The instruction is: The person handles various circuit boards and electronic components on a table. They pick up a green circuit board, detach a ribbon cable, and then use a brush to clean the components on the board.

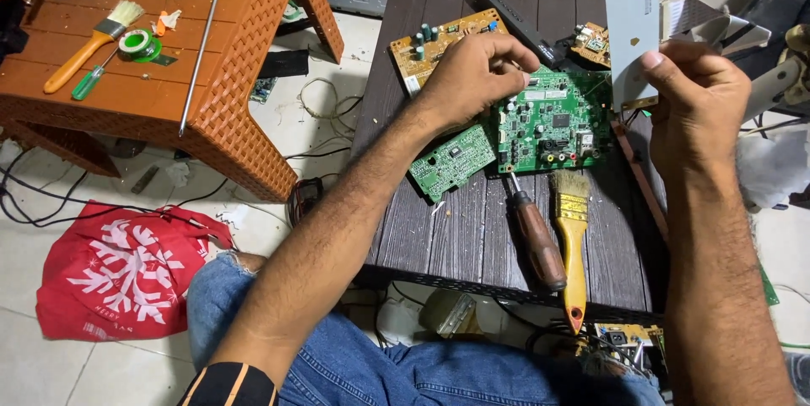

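A: On the dark slatted surface (456, 237), left hand (472, 77) sits curled over the top edge of the big green circuit board (553, 123), fingertips (521, 58) pressing down at its upper left corner. Grip narrow, nothing lifted.

B: Right hand?

A: Right hand (696, 110) is raised above the surface's right side, thumb and fingers pinched tight on a flat grey ribbon cable (633, 18), held upright. Cable's lower end drops toward the big board's right edge; can't tell if it's plugged in.

B: Board count?

A: Four on the surface: big green one, a smaller green board (451, 161) touching its lower left, a tan board (434, 43) behind the left hand, another small tan one (592, 41) at the back right.

B: Tools?

A: One brown-handled screwdriver (533, 237), one yellow-handled brush (572, 237), side by side just below the big board. Second brush (89, 47) and a long red-tipped screwdriver (202, 43) on the orange plastic table (236, 119), well apart.
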